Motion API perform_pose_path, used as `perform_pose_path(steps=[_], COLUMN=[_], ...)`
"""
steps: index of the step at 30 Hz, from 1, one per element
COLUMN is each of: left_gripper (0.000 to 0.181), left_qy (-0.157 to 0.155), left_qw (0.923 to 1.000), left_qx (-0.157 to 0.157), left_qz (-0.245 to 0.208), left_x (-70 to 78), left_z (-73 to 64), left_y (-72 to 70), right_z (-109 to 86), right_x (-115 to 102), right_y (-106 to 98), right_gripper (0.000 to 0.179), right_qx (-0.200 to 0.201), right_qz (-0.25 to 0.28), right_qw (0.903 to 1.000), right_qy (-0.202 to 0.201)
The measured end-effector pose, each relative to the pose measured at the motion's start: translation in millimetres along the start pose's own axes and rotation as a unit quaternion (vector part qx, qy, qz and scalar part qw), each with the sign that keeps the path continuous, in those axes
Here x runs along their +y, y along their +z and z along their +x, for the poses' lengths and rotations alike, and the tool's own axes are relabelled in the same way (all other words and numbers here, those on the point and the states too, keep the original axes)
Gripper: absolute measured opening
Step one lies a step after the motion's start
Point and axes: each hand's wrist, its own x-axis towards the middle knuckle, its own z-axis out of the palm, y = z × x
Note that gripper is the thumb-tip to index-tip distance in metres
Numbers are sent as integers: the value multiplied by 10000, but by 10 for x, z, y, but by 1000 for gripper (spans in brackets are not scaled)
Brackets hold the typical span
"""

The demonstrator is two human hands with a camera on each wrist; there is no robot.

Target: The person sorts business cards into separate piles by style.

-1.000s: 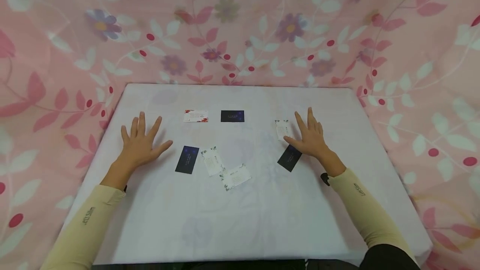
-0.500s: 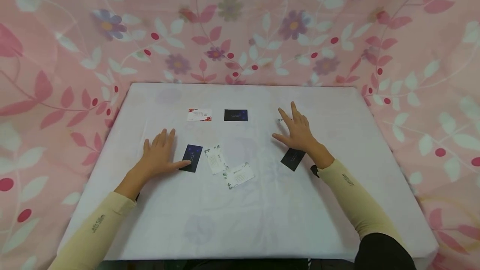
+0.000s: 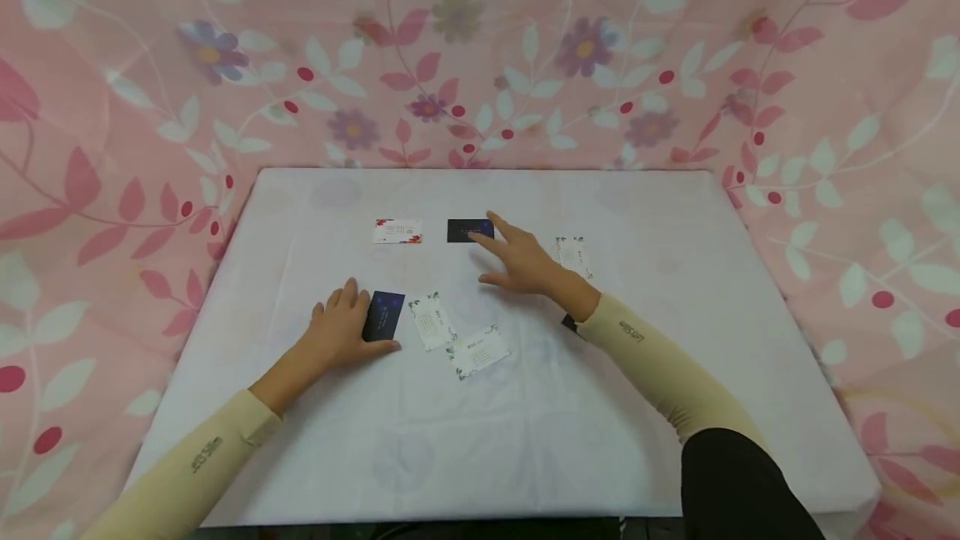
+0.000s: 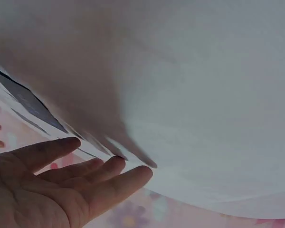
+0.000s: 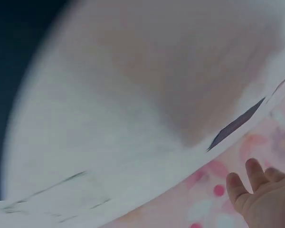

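Note:
My left hand (image 3: 341, 330) is at the left edge of a dark blue business card (image 3: 385, 315), its thumb reaching along the card's near edge. Seen from the left wrist, this hand (image 4: 80, 187) has extended fingers with nothing between them, and a dark card (image 4: 26, 100) shows beyond. Over at the back middle, my right hand (image 3: 525, 263) reaches left with spread fingers, and its fingertips overlap the right part of another dark business card (image 3: 461, 231). In the right wrist view, the right hand (image 5: 270, 197) holds nothing; a dark card (image 5: 237, 124) lies past it.
Two white cards with leaf borders (image 3: 432, 322) (image 3: 480, 352) lie close together mid-table. A white card with red flowers (image 3: 397, 231) is at back left. Right of my hand are a white leaf card (image 3: 572, 253) and a dark card (image 3: 570, 323) mostly hidden by the sleeve.
My right hand has swung left, from above the right-hand cards to the back dark card. My left hand came right and nearer, up to the dark card beside it. The cards stay put.

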Motion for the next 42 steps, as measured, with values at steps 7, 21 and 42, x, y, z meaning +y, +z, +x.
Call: perform_pose_path(steps=[7,21,42], left_gripper=[83,71,77], left_qy=[109,404,532], left_qw=[9999,9971,9973], left_qx=[63,-627,-482], left_qz=[-4,-121,-144], left_x=[109,-138,-206], left_z=[-15,476,743], left_y=[-45,-197,-225], right_z=[351,628,783], right_x=[-275,-475,-531], right_y=[131,358,353], right_gripper=[70,66,62], right_qx=[-365,-766,-1089], right_qz=[48,274,-57], right_qw=[9990,9966,9940], right_qy=[-240,-164,88])
